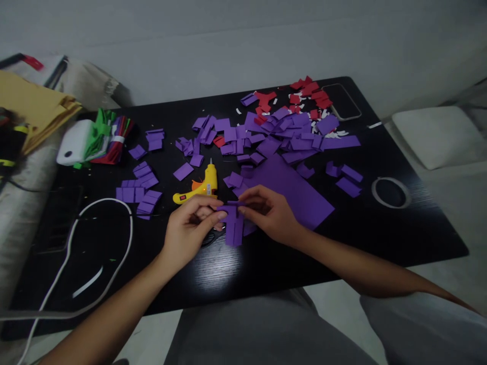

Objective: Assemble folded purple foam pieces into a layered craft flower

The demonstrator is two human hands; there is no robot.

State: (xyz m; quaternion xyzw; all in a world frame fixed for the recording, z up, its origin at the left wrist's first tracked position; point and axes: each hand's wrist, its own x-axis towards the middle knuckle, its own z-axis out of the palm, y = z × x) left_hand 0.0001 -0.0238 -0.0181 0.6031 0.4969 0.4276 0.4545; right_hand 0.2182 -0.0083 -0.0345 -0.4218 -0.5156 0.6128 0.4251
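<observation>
Between both hands, near the front edge of the table, is a folded purple paper piece [233,230] with crease lines and a flap hanging toward me. My left hand [192,223] pinches its left upper side between thumb and fingers. On the other side my right hand [268,213] grips the upper right edge, fingertips pressed together. A yellow glue gun [198,187] lies just beyond my left hand, nozzle pointing away. Partly hidden under my left hand are dark scissor-like handles [208,238]. A large purple sheet [292,190] lies beneath and beyond my right hand.
Purple paper pieces [281,132] and red scraps [310,91] are piled at the back. Folded purple pieces [131,194] lie left. A white cable [131,228] loops across the left side. A tape ring [391,192] and a phone-shaped frame [344,101] are on the right.
</observation>
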